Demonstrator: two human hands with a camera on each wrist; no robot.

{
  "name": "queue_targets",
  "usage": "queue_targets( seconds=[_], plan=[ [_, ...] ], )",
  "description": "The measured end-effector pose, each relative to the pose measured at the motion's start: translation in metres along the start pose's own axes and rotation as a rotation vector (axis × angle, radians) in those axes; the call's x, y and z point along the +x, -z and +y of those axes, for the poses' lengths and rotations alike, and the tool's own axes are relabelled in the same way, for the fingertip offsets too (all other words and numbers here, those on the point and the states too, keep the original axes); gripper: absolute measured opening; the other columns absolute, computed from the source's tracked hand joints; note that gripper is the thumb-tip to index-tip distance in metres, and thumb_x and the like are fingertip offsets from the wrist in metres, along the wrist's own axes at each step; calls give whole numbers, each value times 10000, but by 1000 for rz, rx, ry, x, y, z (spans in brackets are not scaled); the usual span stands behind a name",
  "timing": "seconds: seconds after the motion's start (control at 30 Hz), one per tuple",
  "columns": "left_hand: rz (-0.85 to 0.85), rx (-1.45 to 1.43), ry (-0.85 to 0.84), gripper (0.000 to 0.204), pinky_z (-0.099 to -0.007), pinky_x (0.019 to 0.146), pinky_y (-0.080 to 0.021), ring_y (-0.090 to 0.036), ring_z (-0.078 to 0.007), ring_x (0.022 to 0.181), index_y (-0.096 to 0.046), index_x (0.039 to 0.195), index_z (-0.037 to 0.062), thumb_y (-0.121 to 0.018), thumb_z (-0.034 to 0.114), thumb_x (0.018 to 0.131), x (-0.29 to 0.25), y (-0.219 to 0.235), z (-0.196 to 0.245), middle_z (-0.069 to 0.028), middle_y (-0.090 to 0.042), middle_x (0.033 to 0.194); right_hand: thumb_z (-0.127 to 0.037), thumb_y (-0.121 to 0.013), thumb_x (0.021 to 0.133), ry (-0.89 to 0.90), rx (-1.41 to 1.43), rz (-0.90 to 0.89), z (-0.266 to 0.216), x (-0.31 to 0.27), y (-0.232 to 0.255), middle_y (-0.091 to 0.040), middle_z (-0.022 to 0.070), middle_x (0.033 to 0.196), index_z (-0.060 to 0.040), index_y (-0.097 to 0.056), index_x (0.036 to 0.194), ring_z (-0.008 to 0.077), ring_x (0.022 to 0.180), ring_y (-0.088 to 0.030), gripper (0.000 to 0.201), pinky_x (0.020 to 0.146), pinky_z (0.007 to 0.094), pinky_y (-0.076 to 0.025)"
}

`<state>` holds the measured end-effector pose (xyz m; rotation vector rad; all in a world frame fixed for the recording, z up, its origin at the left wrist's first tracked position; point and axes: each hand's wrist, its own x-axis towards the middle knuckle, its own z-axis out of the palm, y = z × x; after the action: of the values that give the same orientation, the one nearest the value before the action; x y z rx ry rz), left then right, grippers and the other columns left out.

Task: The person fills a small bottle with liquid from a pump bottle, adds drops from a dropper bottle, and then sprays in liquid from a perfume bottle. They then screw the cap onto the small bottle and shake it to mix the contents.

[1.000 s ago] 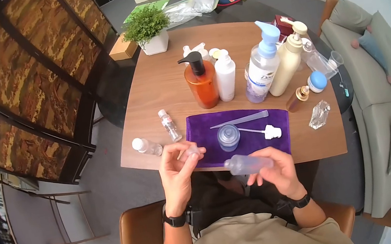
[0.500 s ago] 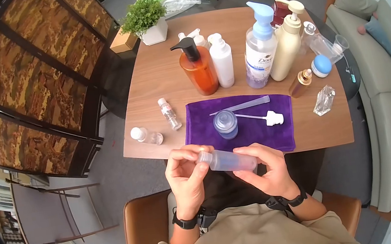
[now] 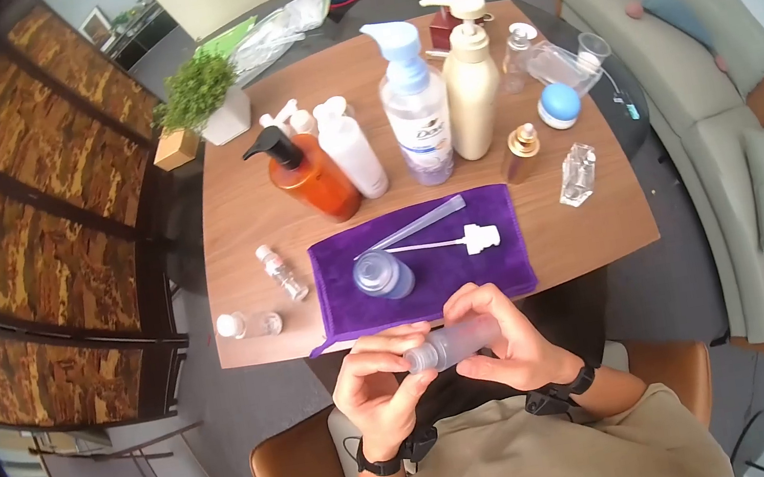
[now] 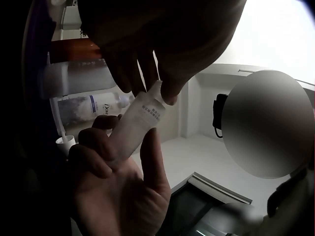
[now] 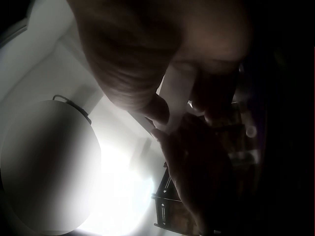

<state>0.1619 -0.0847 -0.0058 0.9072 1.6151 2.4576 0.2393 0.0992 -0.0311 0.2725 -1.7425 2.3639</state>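
My right hand [image 3: 512, 347] grips a small frosted bottle [image 3: 462, 342] by its body, in front of the table edge. My left hand [image 3: 376, 397] pinches the clear cap [image 3: 420, 359] at the bottle's neck between thumb and fingers. In the left wrist view the bottle [image 4: 138, 123] tilts and shows small printed text. On the purple cloth [image 3: 496, 271] just beyond the hands stand a bluish clear bottle [image 3: 383, 275], a white pump head with a dip tube [image 3: 481, 238] and a translucent tapered tube [image 3: 424, 222].
Two small clear bottles, one upper [image 3: 281, 273] and one lower [image 3: 261, 324], lie left of the cloth. An amber pump bottle [image 3: 320, 184], a white bottle [image 3: 353, 154], a Dove pump bottle [image 3: 419, 124] and a cream pump bottle [image 3: 473, 92] stand behind. A faceted glass bottle [image 3: 578, 175] lies right.
My hands have come together: the left hand has brought the cap from apart to the bottle's neck and pinches it there. The head view has turned, and the table objects appear shifted left.
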Motion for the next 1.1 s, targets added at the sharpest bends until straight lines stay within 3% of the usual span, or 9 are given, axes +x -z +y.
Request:
queue_targets(
  seconds=[0.1,0.17,0.3,0.43,0.7,0.77,0.87,0.93,1.1],
  plan=[
    [-13,-18,-22,279,-552,1040,-598,-739,-390,1180,-651,1031,5,-867,-64,867,2,-7,-3,-209,-755,1168,-141,-768,1030,62,-180,-91,-5,-4,17,-585,80,1220,-45,-495,1439,173,1047,-603,502,916,301,-499],
    [-107,43,15,285,-540,1028,-612,-747,-390,1168,-669,1040,-6,-876,-65,854,2,-8,-3,-214,-759,1165,-178,-808,1007,-352,409,-73,-16,-11,16,-603,81,1142,-54,-512,1403,168,1055,-595,510,920,315,-488],
    [-232,120,-54,305,-556,987,-623,-769,-396,1092,-644,1006,10,-901,-22,846,7,-13,-5,-214,-763,1103,-354,-692,1097,215,17,55,4,-1,1,-632,77,1073,-29,-502,1431,133,847,-609,503,809,307,-535],
    [-297,106,-1,290,-546,981,-632,-773,-396,1095,-659,1017,1,-890,-47,847,9,-14,-5,-215,-767,1088,-199,-775,1035,-247,109,-46,1,-20,34,-566,131,1333,-41,-516,1378,182,1111,-615,458,943,345,-526],
    [-271,99,-24,256,-540,984,-632,-768,-381,1103,-703,1022,-7,-887,-50,848,15,-16,-9,-204,-756,1116,-19,-872,906,66,54,-85,-1,-10,34,-618,136,1296,-26,-527,1295,209,1169,-640,520,926,334,-554],
    [-299,93,-12,248,-528,986,-631,-767,-384,1112,-708,1023,-18,-891,-25,856,20,-17,-4,-215,-768,1133,-84,-874,926,-235,215,-107,-13,-23,47,-702,116,1167,9,-561,1326,234,1116,-720,516,949,387,-563],
    [-349,105,-30,232,-518,975,-641,-763,-392,1136,-705,1048,-20,-868,-21,884,20,-17,-7,-227,-769,1136,-160,-903,910,-229,99,-37,-6,-19,48,-705,125,1118,17,-562,1382,231,1046,-716,609,945,386,-558],
    [-342,108,-34,232,-517,975,-641,-763,-391,1135,-706,1050,-19,-867,-23,884,19,-16,-10,-228,-768,1139,-227,-940,874,116,-225,-127,-9,-3,45,-708,125,1068,28,-616,1339,227,947,-700,620,885,366,-549],
    [-326,87,5,266,-509,968,-638,-775,-384,1101,-706,1055,-21,-890,-24,862,20,-14,-8,-222,-778,1104,-269,-962,842,-80,-172,-136,-8,-12,58,-708,125,1028,46,-721,1153,226,882,-670,504,781,348,-519]
  ],
)
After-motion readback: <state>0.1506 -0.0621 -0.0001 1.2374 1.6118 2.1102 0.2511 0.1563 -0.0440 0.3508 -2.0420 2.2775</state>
